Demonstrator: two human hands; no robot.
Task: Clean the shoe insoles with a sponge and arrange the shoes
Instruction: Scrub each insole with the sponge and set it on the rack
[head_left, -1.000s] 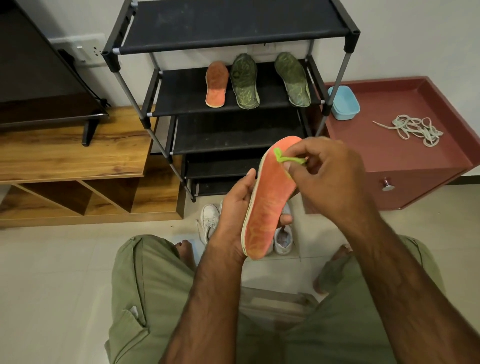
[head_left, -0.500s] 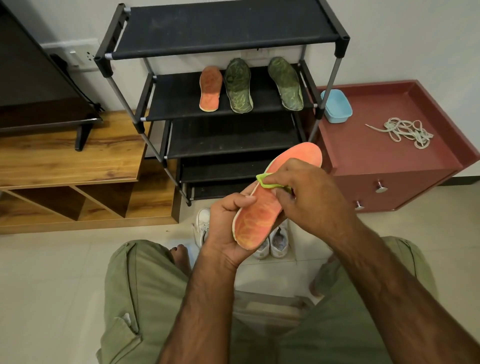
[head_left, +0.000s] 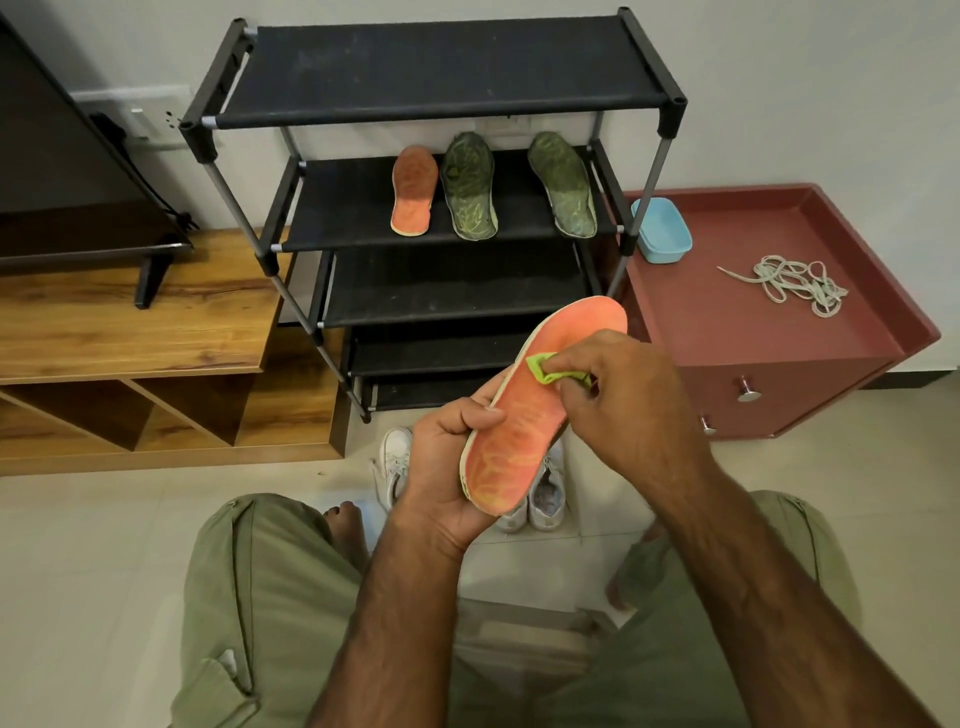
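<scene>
My left hand (head_left: 447, 467) grips the heel end of an orange insole (head_left: 524, 431), tilted with its toe up to the right. My right hand (head_left: 618, 400) pinches a thin green sponge (head_left: 545, 368) and presses it on the insole's upper middle. On the black shoe rack (head_left: 441, 98) one orange insole (head_left: 414, 191) and two dark green insoles (head_left: 470, 186) (head_left: 563, 184) lie side by side on the second shelf. White shoes (head_left: 545, 493) stand on the floor below my hands, partly hidden; one white shoe (head_left: 395, 462) shows left of my wrist.
A maroon cabinet (head_left: 727, 332) to the right carries a light blue tub (head_left: 662, 231) and a bundle of pale laces (head_left: 795, 283). At left stands a wooden TV unit (head_left: 130, 332) with a dark screen. My knees in green trousers and tiled floor fill the foreground.
My right hand has slid the green sponge down the insole from its toe toward the middle. The insole has tipped lower and my left hand has shifted its grip nearer the heel.
</scene>
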